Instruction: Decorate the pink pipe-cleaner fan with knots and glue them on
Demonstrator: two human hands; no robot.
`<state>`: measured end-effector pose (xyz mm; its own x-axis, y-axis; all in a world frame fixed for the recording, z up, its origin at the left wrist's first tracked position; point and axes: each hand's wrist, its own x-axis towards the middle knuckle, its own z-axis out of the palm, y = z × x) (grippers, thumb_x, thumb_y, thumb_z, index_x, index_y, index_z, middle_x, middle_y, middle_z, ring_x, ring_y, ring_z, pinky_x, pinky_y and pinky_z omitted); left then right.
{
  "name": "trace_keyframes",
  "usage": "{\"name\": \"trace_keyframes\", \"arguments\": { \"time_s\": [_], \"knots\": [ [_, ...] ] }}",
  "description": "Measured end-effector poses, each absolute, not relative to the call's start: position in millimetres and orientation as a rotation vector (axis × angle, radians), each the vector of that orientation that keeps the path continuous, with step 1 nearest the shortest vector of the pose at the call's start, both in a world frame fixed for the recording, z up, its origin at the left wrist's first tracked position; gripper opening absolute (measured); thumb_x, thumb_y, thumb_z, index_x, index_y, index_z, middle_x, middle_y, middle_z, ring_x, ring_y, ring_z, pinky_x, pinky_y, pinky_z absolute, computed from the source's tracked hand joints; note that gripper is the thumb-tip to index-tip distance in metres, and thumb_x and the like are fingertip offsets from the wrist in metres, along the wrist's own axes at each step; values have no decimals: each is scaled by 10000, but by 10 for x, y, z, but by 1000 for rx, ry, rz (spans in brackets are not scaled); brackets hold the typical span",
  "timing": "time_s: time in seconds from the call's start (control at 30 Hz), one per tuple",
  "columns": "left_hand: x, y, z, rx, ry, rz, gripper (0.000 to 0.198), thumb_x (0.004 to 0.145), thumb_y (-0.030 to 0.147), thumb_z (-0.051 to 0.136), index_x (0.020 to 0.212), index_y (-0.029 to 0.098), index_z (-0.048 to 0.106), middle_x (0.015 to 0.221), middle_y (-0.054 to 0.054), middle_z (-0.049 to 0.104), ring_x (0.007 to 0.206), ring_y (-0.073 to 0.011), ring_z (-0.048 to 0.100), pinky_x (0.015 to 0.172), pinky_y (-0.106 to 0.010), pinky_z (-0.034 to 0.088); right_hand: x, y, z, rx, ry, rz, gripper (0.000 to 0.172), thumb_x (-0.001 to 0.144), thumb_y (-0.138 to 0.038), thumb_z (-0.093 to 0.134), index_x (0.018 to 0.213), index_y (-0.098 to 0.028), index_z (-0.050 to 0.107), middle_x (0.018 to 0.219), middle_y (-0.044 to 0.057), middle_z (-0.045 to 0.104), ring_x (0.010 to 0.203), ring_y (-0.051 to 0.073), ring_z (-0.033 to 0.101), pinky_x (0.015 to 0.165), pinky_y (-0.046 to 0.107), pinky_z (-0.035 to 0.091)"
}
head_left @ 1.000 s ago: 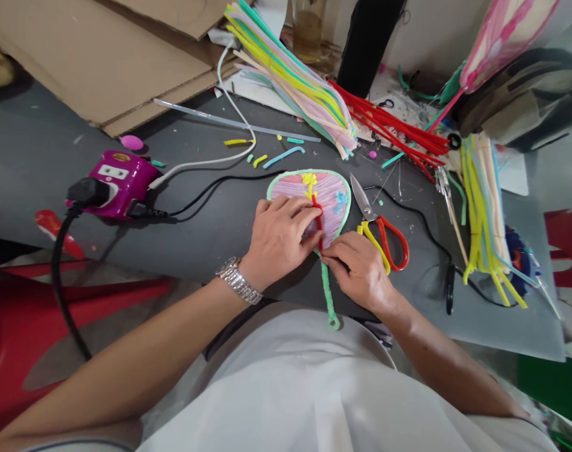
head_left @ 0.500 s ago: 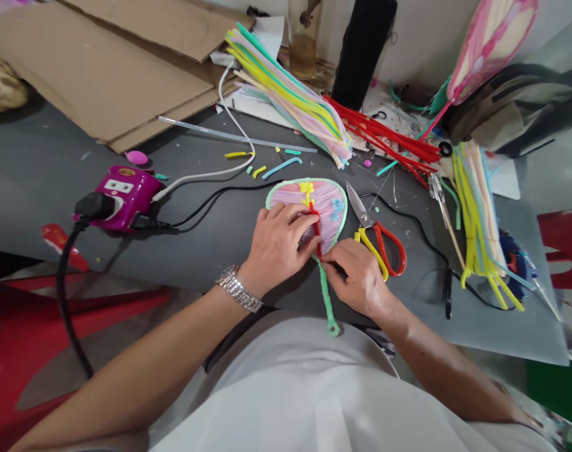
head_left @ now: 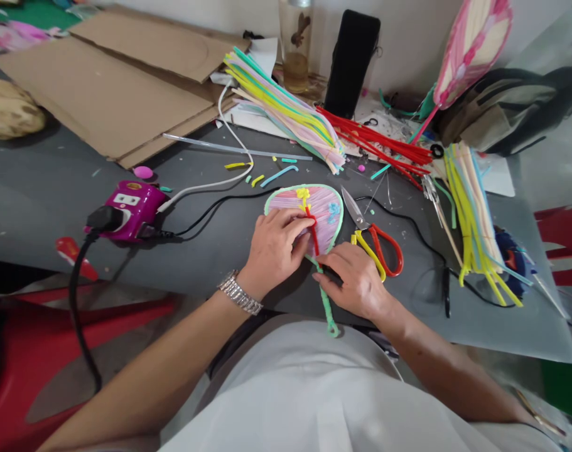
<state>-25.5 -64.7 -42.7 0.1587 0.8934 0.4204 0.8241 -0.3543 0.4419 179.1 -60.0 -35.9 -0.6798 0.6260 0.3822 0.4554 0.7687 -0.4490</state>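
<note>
A small pink fan [head_left: 324,206] made of pipe cleaners, rimmed in light green, lies flat on the grey table [head_left: 41,188]. Its green handle [head_left: 327,309] points toward me. A red pipe cleaner [head_left: 313,233] runs down the fan's middle below a yellow flower shape. My left hand [head_left: 275,246] rests on the fan with its fingers pressing the red piece. My right hand [head_left: 356,279] pinches the base of the fan where the handle begins.
Scissors [head_left: 371,237] with red and yellow handles lie just right of the fan. Bundles of pipe cleaners [head_left: 286,107] lie behind and at the right [head_left: 474,207]. A magenta power strip [head_left: 132,202] with cables sits at left. Cardboard sheets [head_left: 107,81] lie at back left.
Both hands stay on the fan, with only small finger shifts along the red piece. The camera has tilted up a little, showing more of the back of the table.
</note>
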Motion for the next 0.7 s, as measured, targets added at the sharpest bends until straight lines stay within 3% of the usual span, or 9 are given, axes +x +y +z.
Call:
{"name": "trace_keyframes", "arguments": {
  "time_s": [0.2,0.53,0.7],
  "knots": [
    [-261,-648,-438,2347,1721,936,236,949,285,640,1163,204,700,1197,-83,717,1069,-281,645,840,-429,459,1791,-596,-388,-799,-2448,405,101,980,-166,579,948,-159,674,830,75,695,791,219,613,726,349,468],
    [-238,-655,-383,2462,1712,794,232,954,263,618,1155,180,699,1236,-108,690,1094,-306,604,854,-447,475,1797,-601,-414,-807,-2436,392,114,970,-125,564,959,-158,673,830,72,683,808,214,605,730,338,462],
    [-257,-632,-404,2389,1694,873,244,955,259,624,1176,179,687,1208,-100,709,1102,-290,612,883,-440,481,1783,-592,-382,-812,-2482,198,138,979,-145,577,866,-160,655,793,69,670,770,212,566,708,348,422]
  ]
}}
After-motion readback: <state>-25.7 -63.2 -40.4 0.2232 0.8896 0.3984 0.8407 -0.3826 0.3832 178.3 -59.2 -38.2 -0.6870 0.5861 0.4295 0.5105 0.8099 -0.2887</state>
